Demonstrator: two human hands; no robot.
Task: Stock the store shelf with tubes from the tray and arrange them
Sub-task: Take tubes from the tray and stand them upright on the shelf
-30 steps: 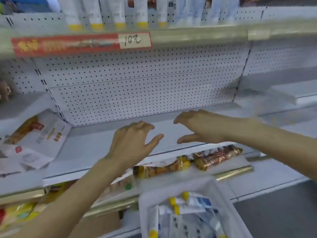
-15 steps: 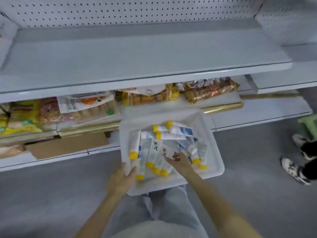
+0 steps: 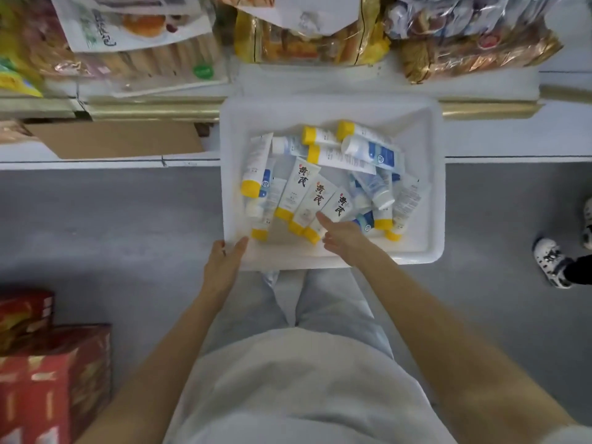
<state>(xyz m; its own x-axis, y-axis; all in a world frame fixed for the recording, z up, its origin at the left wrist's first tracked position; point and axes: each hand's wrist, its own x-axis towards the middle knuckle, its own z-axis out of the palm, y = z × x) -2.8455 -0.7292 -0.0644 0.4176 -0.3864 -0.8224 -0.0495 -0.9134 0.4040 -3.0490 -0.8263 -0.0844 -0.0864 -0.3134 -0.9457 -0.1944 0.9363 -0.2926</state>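
Observation:
A white tray (image 3: 419, 241) sits on the floor in front of my knees, holding several white tubes. Some have yellow caps and black characters (image 3: 299, 187); others have blue labels (image 3: 373, 152). My left hand (image 3: 224, 264) grips the tray's near-left corner, thumb over the rim. My right hand (image 3: 341, 237) is inside the tray with its index finger stretched out onto a yellow-capped tube (image 3: 334, 211); it holds nothing. The shelf that takes the tubes is out of view.
Snack packs (image 3: 144, 36) fill the bottom shelf behind the tray, with a gold-trimmed edge (image 3: 153, 108) and a cardboard sheet (image 3: 121, 139) below. Red boxes (image 3: 48, 379) stand at my left. Another person's shoes (image 3: 551, 261) are on the grey floor at right.
My view dropped from the bare middle shelf to the tray on the floor. Both hands came down from the shelf; the left took the tray's corner, the right reached among the tubes.

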